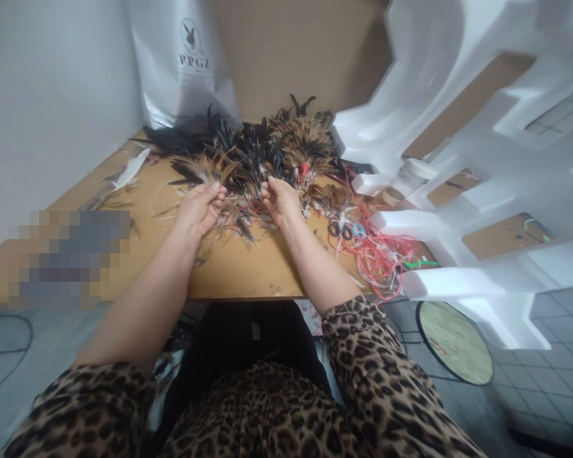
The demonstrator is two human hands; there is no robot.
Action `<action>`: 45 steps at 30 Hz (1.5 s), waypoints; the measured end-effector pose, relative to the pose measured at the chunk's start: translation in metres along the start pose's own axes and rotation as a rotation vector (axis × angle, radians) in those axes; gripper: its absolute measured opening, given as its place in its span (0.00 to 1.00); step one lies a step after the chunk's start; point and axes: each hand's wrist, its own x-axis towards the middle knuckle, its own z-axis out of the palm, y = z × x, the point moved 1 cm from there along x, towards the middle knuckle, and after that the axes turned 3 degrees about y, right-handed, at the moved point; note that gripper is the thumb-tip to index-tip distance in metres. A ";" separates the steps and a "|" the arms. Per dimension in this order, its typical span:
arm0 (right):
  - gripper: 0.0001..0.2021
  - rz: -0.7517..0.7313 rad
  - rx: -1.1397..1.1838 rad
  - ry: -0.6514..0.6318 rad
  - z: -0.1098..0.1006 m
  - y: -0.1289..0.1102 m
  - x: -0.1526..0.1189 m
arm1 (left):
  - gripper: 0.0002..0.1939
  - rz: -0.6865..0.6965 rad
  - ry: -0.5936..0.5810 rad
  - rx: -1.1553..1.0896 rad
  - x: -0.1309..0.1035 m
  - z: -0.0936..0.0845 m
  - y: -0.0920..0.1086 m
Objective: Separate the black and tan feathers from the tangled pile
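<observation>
My left hand [203, 207] is closed in a pinch on a small bunch of brown feathers [210, 168], which fan out beyond the fingertips. A short way to its right, my right hand [282, 200] is also pinched, thumb against forefinger. What lies between those fingertips is too small to make out. Black feathers [255, 149] spread just behind both hands. Bundled brown feathers [305, 140] rise beyond my right hand, with a red piece [304, 169] at their base. Loose feather bits [242, 226] lie on the table [248, 273] between my wrists.
Black-handled scissors [340, 230] and tangled red string [382, 254] lie right of my right forearm. White foam packing [439, 280] stands along the right side. A white printed bag [181, 76] is at the back, and a white feather [132, 168] lies left. A round stool [453, 343] stands below.
</observation>
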 end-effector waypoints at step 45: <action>0.16 -0.099 -0.293 -0.264 0.020 0.015 -0.024 | 0.03 0.011 -0.199 0.406 -0.011 0.004 -0.012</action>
